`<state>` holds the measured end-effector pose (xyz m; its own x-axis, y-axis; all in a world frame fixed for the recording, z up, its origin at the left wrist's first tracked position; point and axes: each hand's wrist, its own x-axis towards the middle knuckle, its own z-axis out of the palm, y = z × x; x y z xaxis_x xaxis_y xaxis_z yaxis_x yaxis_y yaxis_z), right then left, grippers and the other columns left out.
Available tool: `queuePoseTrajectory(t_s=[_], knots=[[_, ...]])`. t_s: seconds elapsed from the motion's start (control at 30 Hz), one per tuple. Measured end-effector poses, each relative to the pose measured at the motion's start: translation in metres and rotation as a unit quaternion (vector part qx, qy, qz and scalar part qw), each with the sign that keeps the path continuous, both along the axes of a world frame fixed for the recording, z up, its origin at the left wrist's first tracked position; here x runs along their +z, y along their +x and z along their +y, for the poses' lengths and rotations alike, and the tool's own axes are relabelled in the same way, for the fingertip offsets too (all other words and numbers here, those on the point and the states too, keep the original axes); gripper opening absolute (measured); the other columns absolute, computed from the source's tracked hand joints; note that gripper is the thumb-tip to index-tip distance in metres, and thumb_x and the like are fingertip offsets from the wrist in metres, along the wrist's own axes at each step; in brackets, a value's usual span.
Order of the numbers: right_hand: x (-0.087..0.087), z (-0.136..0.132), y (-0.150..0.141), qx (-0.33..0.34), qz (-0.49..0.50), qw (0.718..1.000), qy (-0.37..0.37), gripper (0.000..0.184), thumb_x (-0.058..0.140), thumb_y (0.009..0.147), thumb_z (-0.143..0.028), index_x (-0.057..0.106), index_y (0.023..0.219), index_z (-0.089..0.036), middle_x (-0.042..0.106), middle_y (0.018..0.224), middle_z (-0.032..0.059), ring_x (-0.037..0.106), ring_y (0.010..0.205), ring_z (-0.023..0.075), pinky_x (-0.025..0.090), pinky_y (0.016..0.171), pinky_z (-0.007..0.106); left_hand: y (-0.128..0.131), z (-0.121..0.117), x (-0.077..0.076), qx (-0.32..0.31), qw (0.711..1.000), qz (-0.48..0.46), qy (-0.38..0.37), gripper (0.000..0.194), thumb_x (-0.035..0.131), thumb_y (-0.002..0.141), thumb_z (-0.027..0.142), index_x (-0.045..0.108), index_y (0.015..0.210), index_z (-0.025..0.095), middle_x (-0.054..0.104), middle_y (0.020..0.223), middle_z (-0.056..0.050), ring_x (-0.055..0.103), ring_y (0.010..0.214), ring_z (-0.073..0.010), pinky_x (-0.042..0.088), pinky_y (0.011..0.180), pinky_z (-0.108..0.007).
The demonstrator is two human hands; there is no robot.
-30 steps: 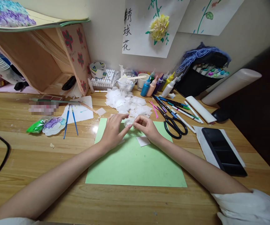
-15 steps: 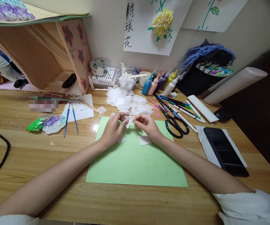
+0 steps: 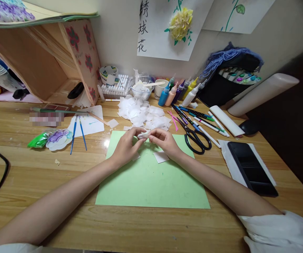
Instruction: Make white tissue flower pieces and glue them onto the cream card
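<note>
And here we are, both hands at work over the far part of the green sheet (image 3: 152,186), which lies on the wooden table (image 3: 130,228). Our left hand (image 3: 126,148) has its grip clamped on a small white paper piece (image 3: 143,135), thumb against fingers, and up it sits, just above the sheet. Our right hand (image 3: 167,144) comes right up against the piece's right end, fingers curled; whether its grip is closed on the paper, we cannot tell.

Look lower: a white card (image 3: 161,157) lies on the green, just beside our right hand, and a second card (image 3: 136,157) peeks out from beneath our left. Beyond the sheet's far edge, there's a loose pile of white paper squares (image 3: 140,114), with a clear bowl (image 3: 140,94) behind it, a flat wooden stick (image 3: 153,84) across the top.

Over on the right, black-handled scissors (image 3: 190,131) overlap the sheet's far right corner, with pens (image 3: 206,123) spread farther back and a black case (image 3: 251,170) nearer. Out on the left, two blue brushes (image 3: 73,135) rest partly on white paper (image 3: 94,121), near a flower-shaped palette (image 3: 59,141).
</note>
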<state>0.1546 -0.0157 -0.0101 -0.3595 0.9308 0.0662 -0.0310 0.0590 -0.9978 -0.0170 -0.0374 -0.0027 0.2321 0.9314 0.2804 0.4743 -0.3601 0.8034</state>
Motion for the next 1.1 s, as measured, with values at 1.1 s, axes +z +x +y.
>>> queuePoseTrajectory(t_s=[1.1], knots=[[-0.006,-0.017,-0.002,-0.037,-0.306,0.864,0.397,0.039,0.043,0.087,-0.017,0.055,0.125,-0.02,0.058,0.07,0.0039,0.05,0.065,0.0168,0.04,0.062,0.029,-0.003,0.006,-0.003,0.044,0.986,-0.126,-0.102,0.025,0.058,0.08,0.037,0.07,0.079,0.015,0.07,0.076,-0.005,0.061,0.069,-0.0154,0.046,0.065,-0.026]])
